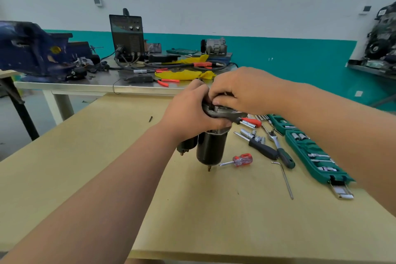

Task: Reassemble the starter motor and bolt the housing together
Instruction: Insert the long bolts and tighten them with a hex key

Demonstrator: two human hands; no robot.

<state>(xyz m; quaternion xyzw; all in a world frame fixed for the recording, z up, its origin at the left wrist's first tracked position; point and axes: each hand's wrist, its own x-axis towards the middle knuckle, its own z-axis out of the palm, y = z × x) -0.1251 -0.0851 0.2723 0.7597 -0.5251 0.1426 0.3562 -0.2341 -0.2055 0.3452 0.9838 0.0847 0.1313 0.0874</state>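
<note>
Black and cylindrical, the starter motor [211, 146] stands on end near the middle of the pale wooden tabletop [107, 167]. A thin stud at its bottom touches the board. A smaller black solenoid [187, 144] sits against the body at its 9 o'clock. On top is the grey cast-metal end housing [220, 111], wider than the body, with a flange jutting towards 3 o'clock.

My left hand [190, 111] is wrapped round the motor where the body meets the housing, fingers curled tight underneath the flange. My right hand [237, 92] is hunched over the top, fingers bent down and clamped onto the housing's upper face. Whether anything small is pinched under the fingertips, I cannot tell.

At 4 o'clock, near the base, lies a stubby screwdriver [240, 159] with a red and clear handle. A red-handled screwdriver [249, 122] pokes out from beneath the flange at 2 o'clock. At 3 o'clock are loose sockets [258, 138], a black-handled driver [261, 147] and a green-handled ratchet [282, 154]. A hex key [284, 178] lies further out at 4 o'clock. Beyond them runs the open green socket set case [310, 154]. A small dark bit [150, 118] lies alone at 10 o'clock.

Behind, at 11 o'clock, a steel bench [85, 84] carries a blue vise [36, 49], a welding machine [127, 36], yellow cloth [184, 75] and red-handled pliers [167, 81].
</note>
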